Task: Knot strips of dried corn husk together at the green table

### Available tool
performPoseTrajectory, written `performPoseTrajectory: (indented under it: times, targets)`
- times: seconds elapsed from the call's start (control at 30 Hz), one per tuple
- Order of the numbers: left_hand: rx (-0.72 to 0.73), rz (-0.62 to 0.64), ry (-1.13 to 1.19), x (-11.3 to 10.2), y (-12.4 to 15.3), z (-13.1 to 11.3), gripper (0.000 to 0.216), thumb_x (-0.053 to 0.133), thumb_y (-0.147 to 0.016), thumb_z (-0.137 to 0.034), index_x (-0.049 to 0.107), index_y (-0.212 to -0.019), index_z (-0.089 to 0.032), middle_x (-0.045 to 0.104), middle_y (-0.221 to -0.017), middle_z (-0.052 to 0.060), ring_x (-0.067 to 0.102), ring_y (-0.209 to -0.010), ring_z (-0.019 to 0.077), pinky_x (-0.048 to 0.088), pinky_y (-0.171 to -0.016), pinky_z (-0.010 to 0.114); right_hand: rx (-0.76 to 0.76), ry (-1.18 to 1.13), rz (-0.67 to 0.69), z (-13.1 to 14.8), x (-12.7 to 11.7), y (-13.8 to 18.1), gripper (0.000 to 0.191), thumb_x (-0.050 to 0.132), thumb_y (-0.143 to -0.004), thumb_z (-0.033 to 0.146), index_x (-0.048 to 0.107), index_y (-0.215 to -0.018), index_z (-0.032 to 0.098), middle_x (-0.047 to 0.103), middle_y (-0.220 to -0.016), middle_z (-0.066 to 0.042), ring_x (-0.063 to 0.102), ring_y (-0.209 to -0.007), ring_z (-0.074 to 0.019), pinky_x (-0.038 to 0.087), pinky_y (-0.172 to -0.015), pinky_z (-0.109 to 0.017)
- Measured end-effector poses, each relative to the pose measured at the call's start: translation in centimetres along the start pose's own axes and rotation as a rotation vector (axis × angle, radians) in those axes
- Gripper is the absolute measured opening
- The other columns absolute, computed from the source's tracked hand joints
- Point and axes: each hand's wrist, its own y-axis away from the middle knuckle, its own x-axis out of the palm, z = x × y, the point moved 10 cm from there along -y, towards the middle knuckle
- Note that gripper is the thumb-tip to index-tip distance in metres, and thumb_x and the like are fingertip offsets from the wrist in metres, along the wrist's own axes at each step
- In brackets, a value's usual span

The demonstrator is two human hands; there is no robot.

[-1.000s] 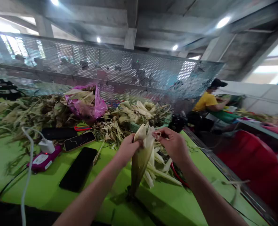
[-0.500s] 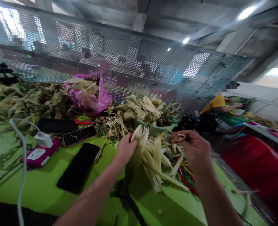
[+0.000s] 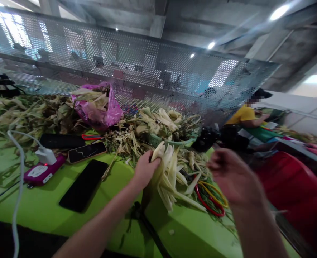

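My left hand [image 3: 147, 168] is closed around the upper end of a bunch of pale corn husks [image 3: 167, 179]. The husks fan out downward over the green table. Off to the right, my right hand [image 3: 228, 175] is raised with its fingers curled in, slightly blurred; whatever it may hold is hidden. Below and left of that hand lie red-handled scissors or a similar tool with a red loop [image 3: 206, 204] and a yellow loop [image 3: 214, 191]. Behind the bunch stands a green basket [image 3: 183, 142] heaped with dried husks [image 3: 161, 123].
At left on the green table [image 3: 115, 222] are a black phone [image 3: 84, 185], another phone [image 3: 87, 152] and a purple power strip [image 3: 44, 172] with a white charger [image 3: 45, 156]. A pink plastic bag [image 3: 101, 113] stands behind. A person in yellow [image 3: 241, 114] sits at right.
My right hand has moved right, away from the husks; the small pale strip at its fingertips no longer shows. My left hand keeps its hold. The view has shifted slightly.
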Motion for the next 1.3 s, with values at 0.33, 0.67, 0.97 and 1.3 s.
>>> performPoseTrajectory:
  times: [0.33, 0.67, 0.97, 1.3]
  targets:
    - [0.194, 0.293, -0.241, 4.2, 0.9, -3.2, 0.030, 0.058, -0.066, -0.016, 0.057, -0.095, -0.018, 0.065, -0.091, 0.001, 0.058, -0.079, 0.0166, 0.044, -0.071, 0.026, -0.010, 0.355, 0.464, -3.9, 9.5, -0.1, 0.067, 0.073, -0.071, 0.028, 0.045, -0.132, 0.027, 0.060, -0.109, -0.005, 0.060, -0.091, -0.0196, 0.048, -0.082, -0.034]
    - [0.280, 0.328, -0.571, 3.6, 1.5, -5.8, 0.043, 0.053, -0.064, -0.009, 0.057, -0.104, -0.022, 0.067, -0.093, 0.003, 0.060, -0.079, 0.0196, 0.043, -0.070, 0.027, -0.292, 0.841, 0.269, -0.1, 4.1, -0.6, 0.011, 0.063, -0.078, 0.031, 0.066, -0.077, 0.021, 0.066, -0.075, -0.002, 0.058, -0.072, -0.0191, 0.042, -0.067, -0.030]
    - [0.420, 0.143, -0.735, 0.9, 1.0, -9.3, 0.017, 0.053, -0.082, -0.021, 0.069, -0.087, -0.024, 0.070, -0.088, 0.003, 0.060, -0.087, 0.0193, 0.036, -0.090, 0.033, -0.158, 0.895, 0.464, -4.0, 5.2, 1.6, 0.022, 0.056, -0.083, 0.039, 0.065, -0.077, 0.020, 0.062, -0.069, 0.000, 0.053, -0.064, -0.0161, 0.037, -0.059, -0.026]
    - [0.250, -0.601, -0.196, -5.3, 5.0, -5.3, 0.034, 0.057, -0.083, -0.041, 0.051, -0.106, -0.018, 0.057, -0.105, 0.008, 0.053, -0.097, 0.0185, 0.041, -0.086, 0.031, -0.220, 0.880, 0.125, -3.7, 2.4, 1.5, 0.023, 0.046, -0.088, 0.040, 0.060, -0.086, 0.021, 0.063, -0.070, -0.001, 0.054, -0.064, -0.0195, 0.037, -0.060, -0.028]
